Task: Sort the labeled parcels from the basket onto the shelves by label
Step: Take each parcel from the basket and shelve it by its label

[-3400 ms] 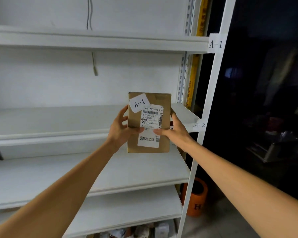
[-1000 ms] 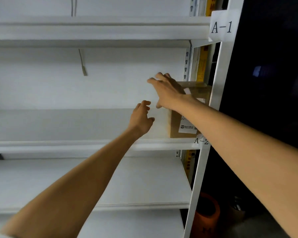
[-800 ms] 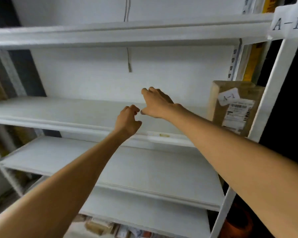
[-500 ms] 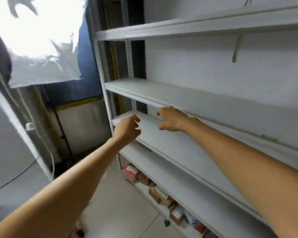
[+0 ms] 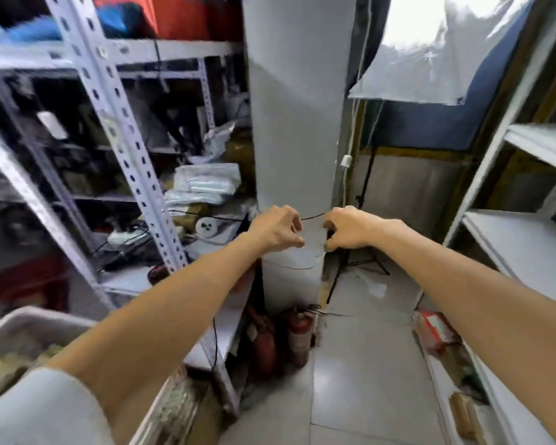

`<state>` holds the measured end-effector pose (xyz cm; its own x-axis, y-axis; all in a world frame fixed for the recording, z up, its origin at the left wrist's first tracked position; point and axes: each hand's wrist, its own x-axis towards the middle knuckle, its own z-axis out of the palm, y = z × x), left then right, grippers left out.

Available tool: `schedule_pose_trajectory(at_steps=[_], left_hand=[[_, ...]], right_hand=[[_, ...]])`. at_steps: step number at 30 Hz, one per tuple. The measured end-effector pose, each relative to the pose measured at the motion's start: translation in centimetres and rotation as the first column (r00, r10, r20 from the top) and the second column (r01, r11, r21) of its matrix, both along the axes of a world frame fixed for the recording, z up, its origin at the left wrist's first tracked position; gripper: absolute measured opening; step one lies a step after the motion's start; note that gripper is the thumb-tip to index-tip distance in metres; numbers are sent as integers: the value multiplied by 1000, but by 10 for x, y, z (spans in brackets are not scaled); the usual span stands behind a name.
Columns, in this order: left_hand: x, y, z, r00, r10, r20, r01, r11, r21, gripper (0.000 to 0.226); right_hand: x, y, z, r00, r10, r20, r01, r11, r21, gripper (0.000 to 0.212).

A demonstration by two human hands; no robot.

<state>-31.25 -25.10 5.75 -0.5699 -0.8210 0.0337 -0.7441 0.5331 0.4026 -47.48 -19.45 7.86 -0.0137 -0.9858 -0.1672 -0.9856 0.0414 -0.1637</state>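
Observation:
My left hand (image 5: 275, 229) and my right hand (image 5: 347, 228) hang in mid-air in front of a white pillar, fingers loosely curled, holding nothing. The grey basket (image 5: 23, 322) sits at the lower left behind my left arm, with pale parcels inside that are blurred. The white sorting shelves (image 5: 527, 242) stand at the right edge, seen only in part. The brown parcel marked A-1 is out of view.
A white pillar (image 5: 292, 123) stands straight ahead with two red fire extinguishers (image 5: 297, 337) at its foot. A cluttered perforated metal rack (image 5: 126, 149) fills the left. Small boxes (image 5: 430, 329) lie on the floor under the white shelves. Tiled floor runs between.
The A-1 parcel was set on the shelf under the A-1 tag and let go. My view has swung left, away from the white shelves toward the pillar and basket. Both hands are empty.

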Motion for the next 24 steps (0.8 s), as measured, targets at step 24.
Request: schedule_pose_trajectory(at_steps=[24], left_hand=[[326,177,-98,427,883,193,-902,401,162,35]], right_hand=[[350,-1,-104,376,922,95,-913,351,210,57]])
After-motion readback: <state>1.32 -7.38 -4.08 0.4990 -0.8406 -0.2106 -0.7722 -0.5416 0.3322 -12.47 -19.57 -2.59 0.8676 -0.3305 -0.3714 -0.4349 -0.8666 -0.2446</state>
